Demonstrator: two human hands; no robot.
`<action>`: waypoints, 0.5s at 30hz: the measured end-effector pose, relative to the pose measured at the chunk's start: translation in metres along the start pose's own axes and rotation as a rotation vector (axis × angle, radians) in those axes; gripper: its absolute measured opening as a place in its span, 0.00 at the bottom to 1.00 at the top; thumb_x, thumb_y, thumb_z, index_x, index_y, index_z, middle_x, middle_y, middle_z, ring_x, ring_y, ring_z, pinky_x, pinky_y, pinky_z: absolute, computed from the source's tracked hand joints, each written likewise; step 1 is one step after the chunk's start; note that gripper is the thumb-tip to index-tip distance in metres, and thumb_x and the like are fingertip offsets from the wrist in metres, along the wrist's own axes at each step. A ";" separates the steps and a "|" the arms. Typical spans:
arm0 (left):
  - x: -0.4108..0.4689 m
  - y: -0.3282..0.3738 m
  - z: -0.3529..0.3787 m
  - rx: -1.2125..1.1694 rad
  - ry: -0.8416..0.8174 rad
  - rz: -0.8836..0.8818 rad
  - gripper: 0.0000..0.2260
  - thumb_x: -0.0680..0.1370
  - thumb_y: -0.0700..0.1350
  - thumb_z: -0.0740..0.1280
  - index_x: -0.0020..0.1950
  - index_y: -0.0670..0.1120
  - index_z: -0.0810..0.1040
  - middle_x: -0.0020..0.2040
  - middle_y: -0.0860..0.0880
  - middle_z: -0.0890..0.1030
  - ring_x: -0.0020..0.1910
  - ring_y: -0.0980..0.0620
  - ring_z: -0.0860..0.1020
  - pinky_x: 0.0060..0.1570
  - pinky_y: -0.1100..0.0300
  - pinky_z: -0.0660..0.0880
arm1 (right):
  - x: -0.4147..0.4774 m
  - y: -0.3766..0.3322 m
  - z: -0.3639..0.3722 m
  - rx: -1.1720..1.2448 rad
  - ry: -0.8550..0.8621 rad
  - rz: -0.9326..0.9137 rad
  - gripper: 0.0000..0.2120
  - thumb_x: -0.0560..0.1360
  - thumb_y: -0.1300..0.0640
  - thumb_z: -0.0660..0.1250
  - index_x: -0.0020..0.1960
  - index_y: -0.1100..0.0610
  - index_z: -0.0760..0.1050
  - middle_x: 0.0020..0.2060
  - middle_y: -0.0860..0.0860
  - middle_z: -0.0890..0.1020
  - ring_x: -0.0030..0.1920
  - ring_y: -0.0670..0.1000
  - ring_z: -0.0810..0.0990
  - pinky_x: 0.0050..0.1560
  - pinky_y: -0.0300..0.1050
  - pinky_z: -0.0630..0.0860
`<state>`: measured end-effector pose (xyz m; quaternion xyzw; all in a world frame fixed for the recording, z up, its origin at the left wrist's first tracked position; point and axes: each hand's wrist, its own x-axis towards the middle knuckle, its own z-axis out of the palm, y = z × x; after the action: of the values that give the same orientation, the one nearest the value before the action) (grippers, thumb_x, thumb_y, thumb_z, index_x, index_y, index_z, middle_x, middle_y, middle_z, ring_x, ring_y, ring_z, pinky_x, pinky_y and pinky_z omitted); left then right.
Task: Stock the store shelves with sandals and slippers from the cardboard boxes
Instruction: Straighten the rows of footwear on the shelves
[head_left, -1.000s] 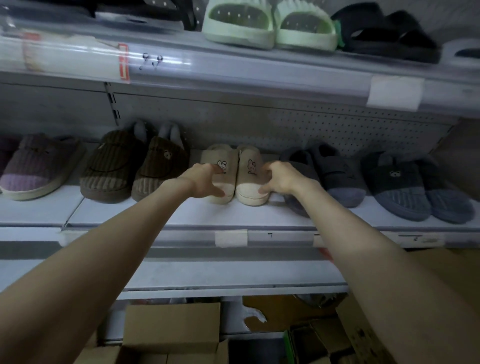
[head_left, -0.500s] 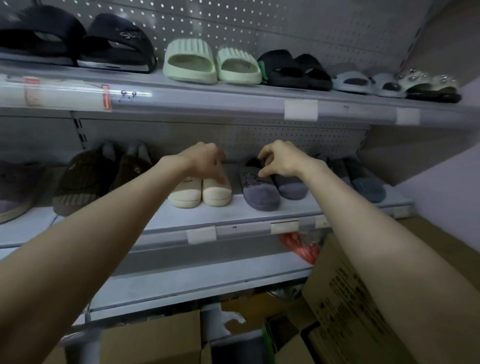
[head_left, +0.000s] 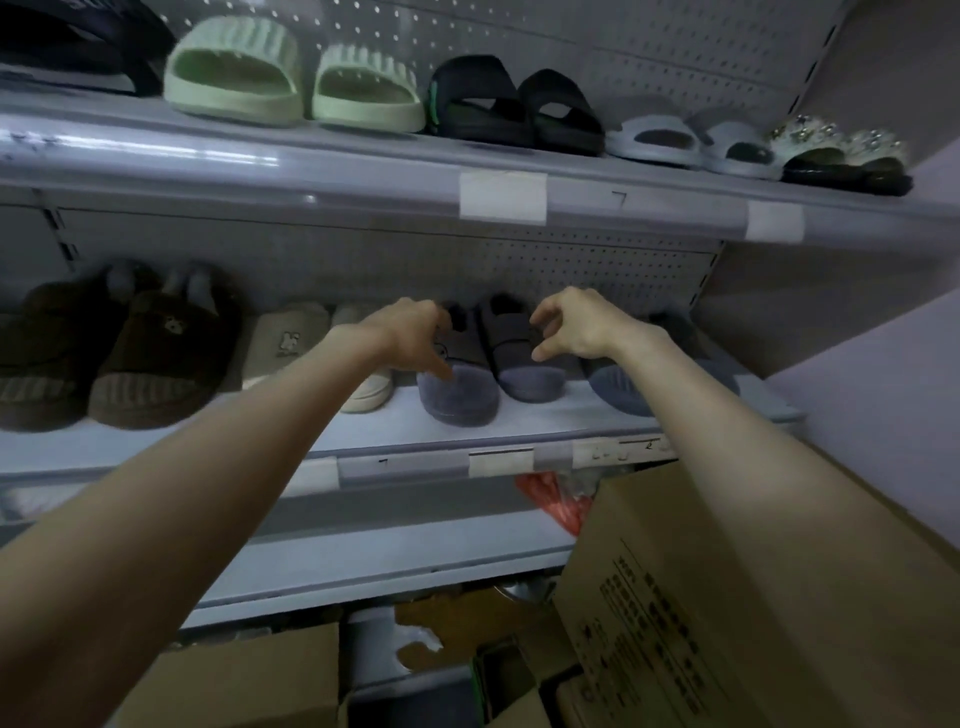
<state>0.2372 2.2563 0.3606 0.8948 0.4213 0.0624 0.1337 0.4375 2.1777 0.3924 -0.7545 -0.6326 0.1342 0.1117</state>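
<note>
a: head view. both arms are reaching onto the middle shelf, between the beige pair and the blue-grey pair.
b: what is the left hand doing?
a: left hand is curling down over a grey slipper, thumb lying on the toe cap. the fingers are grasping the upper as far as i am seeing, though their tips are hiding behind the hand.
b: and the right?
a: right hand is hovering at the second grey slipper, fingers hooked, thumb spread apart from them. i cannot tell whether they are grasping the strap or sitting just beside it.
b: where is the pair sitting?
a: both are resting on the shelf, toes facing out. the grey slipper is sticking forward of its mate, so i am guessing the hands are squaring them up side by side, toe line matching the neighbours.
b: why toes out?
a: probably so shoppers are reading style and colour from the aisle. the green slides on the upper shelf are facing the same way.
b: stock left?
a: a cardboard box is standing below right, and another box lower left. their contents are not showing, but i am judging more restocking is waiting.
</note>
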 end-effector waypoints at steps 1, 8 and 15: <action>0.008 0.003 0.007 0.002 -0.008 -0.018 0.26 0.67 0.53 0.74 0.62 0.45 0.74 0.56 0.46 0.80 0.54 0.45 0.76 0.47 0.58 0.70 | 0.007 0.010 0.002 0.004 -0.018 -0.008 0.26 0.67 0.56 0.76 0.63 0.58 0.75 0.54 0.54 0.81 0.54 0.52 0.78 0.52 0.40 0.70; 0.044 0.010 0.056 -0.023 -0.083 -0.148 0.26 0.68 0.54 0.73 0.62 0.47 0.72 0.59 0.44 0.77 0.56 0.43 0.74 0.47 0.57 0.70 | 0.055 0.064 0.036 0.061 -0.103 -0.021 0.29 0.68 0.56 0.76 0.67 0.57 0.71 0.63 0.57 0.76 0.61 0.55 0.75 0.59 0.42 0.71; 0.062 0.005 0.096 -0.015 -0.151 -0.174 0.39 0.67 0.56 0.74 0.73 0.52 0.60 0.69 0.43 0.65 0.67 0.39 0.66 0.65 0.51 0.66 | 0.078 0.089 0.080 0.132 -0.091 0.012 0.39 0.67 0.53 0.76 0.73 0.56 0.64 0.72 0.56 0.67 0.71 0.57 0.65 0.71 0.49 0.64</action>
<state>0.3020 2.2835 0.2697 0.8560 0.4856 -0.0137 0.1767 0.5053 2.2388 0.2826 -0.7426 -0.6221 0.2103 0.1316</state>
